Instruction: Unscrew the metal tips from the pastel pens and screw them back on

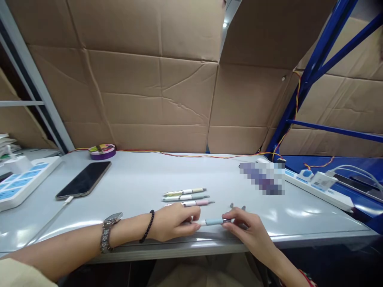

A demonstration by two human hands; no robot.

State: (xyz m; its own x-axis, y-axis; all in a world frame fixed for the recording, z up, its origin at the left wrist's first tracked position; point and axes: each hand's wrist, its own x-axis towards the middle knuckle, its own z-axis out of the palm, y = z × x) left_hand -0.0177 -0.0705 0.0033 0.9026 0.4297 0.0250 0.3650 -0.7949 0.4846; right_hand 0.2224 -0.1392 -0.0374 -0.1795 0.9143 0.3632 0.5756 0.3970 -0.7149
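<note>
Just above the table's front edge, my left hand point(176, 221) is closed around the white end of a pen point(214, 222) with a pale blue grip section. The thumb and fingertips of my right hand point(249, 229) pinch the silvery part at the pen's other end. The pen lies level between the two hands. Right behind my left hand, three more pens rest side by side: one yellowish point(187, 192), one with a grey-green grip point(187, 197), and one with a pink grip point(199, 203), partly hidden. Two small silvery pieces point(231, 205) show behind my right fingers, mostly covered.
A phone point(85, 181) on a charging cable and a purple tape roll point(102, 152) lie at the left. Power strips stand at the far left point(32, 175) and right point(323, 189). A pixelated item point(263, 179) is at the back right. Cardboard point(149, 87) walls the back.
</note>
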